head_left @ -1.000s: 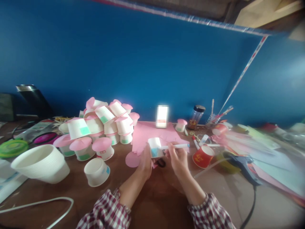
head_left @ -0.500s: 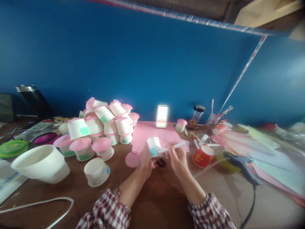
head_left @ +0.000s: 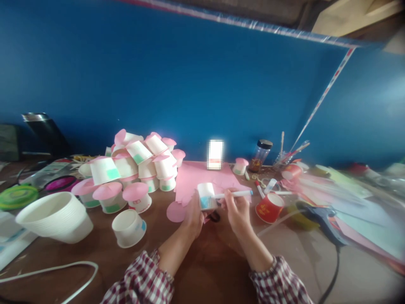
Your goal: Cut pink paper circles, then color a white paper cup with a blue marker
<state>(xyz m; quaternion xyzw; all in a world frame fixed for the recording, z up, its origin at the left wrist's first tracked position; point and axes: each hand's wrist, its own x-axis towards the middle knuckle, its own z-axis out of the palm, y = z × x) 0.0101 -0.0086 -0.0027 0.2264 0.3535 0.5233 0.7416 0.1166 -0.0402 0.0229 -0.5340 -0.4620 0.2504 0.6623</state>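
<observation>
My left hand (head_left: pixel 193 215) is closed around a small white paper cup (head_left: pixel 206 192), which sits upside down with a blue coloured patch (head_left: pixel 207 202) on its side. Between the fingers of my right hand (head_left: pixel 236 209) is a white marker with a blue end (head_left: pixel 237 194); its tip points left and meets the cup's side. Pink paper (head_left: pixel 202 173) lies behind the hands, and a pink paper circle (head_left: pixel 176 212) rests left of the cup. Part of a dark scissor handle (head_left: pixel 214 216) shows beneath the hands.
Cups with pink paper tops (head_left: pixel 139 164) are piled at left. Nearer stand a stack of white cups (head_left: pixel 53 217) and a single cup with a blue patch (head_left: pixel 129 228). At right are a red cup (head_left: pixel 269 207), a glue gun (head_left: pixel 324 221) and a jar (head_left: pixel 261 155).
The marker has swung from a slant to nearly level, its tip now higher on the cup. The held cup has turned slightly, and its blue patch looks larger.
</observation>
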